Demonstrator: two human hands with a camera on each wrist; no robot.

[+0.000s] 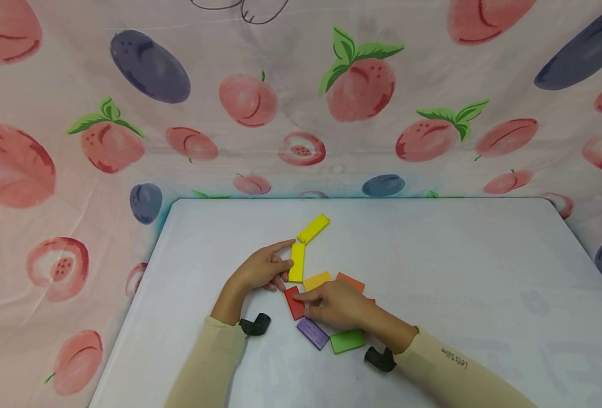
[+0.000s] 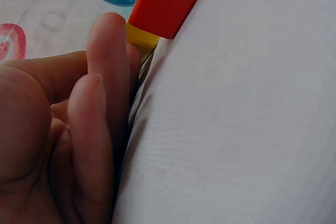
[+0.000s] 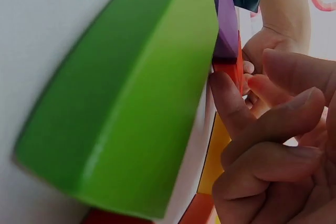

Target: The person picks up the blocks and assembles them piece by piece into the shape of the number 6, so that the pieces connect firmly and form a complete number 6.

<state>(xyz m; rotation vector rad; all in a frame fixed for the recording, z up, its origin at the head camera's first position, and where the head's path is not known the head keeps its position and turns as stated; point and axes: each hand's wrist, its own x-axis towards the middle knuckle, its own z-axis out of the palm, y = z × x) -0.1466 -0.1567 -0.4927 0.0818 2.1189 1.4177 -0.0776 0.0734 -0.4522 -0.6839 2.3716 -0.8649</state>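
My left hand (image 1: 263, 268) lies left of an upright-running yellow block (image 1: 297, 262). Its index finger reaches the block's top corner and the thumb touches the left side; in the left wrist view the other fingers (image 2: 107, 61) are fairly straight. With thumb and index finger, my right hand (image 1: 338, 304) holds a small red block (image 1: 293, 303) just below the yellow one. A second yellow block (image 1: 313, 229) slants up to the right. A purple block (image 1: 312, 333) and a green block (image 1: 347, 341) continue the chain below, their ends close together.
An orange-yellow block (image 1: 317, 281) and an orange block (image 1: 350, 281) lie beyond the right hand, which partly hides another red block (image 1: 370, 301). Everything lies on a white table (image 1: 459, 255), with a fruit-patterned cloth (image 1: 301, 113) behind. Black wrist cameras (image 1: 256, 324) sit on both wrists.
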